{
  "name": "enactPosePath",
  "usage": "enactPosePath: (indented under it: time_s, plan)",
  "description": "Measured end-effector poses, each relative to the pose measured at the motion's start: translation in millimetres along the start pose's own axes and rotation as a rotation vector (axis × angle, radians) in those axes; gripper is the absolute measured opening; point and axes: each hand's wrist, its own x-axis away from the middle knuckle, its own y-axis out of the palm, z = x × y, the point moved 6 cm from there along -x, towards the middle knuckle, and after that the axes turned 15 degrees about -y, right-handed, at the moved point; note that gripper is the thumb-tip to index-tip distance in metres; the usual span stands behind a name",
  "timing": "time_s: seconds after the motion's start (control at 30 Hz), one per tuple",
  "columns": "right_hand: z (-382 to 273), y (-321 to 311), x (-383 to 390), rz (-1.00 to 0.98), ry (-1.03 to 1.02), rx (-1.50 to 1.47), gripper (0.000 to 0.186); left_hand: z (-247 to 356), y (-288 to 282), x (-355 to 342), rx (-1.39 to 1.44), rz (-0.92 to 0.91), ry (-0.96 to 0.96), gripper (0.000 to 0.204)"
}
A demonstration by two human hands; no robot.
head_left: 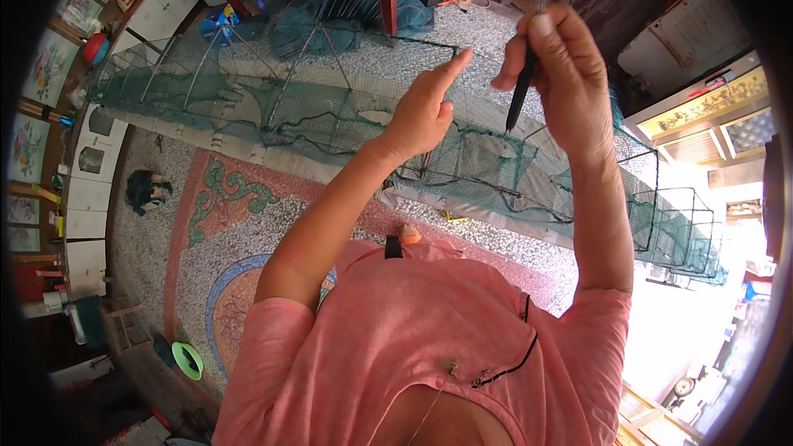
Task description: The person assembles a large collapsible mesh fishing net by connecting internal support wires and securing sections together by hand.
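"What's the net (496,161) like?"
"Green mesh, thin-framed, stretching left to right."
"Hands?"
"Right hand (570,62) pinches a slim, tilted black tool (520,95) over it; left hand (420,116) points far, grip unclear."

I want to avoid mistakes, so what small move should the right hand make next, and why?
Perhaps lower the slim dark tool toward the green netting: the right hand holds it with its narrow tip down, while the left hand has its index finger extended.
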Motion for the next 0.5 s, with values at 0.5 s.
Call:
enactPosePath:
  time_s: [0.5]
  plan:
    - [57.6, 0.9, 53.0, -0.724, -0.194, 1.019, 0.014, -18.5, 2.9, -2.1, 0.1, 0.078, -0.174, 0.024]
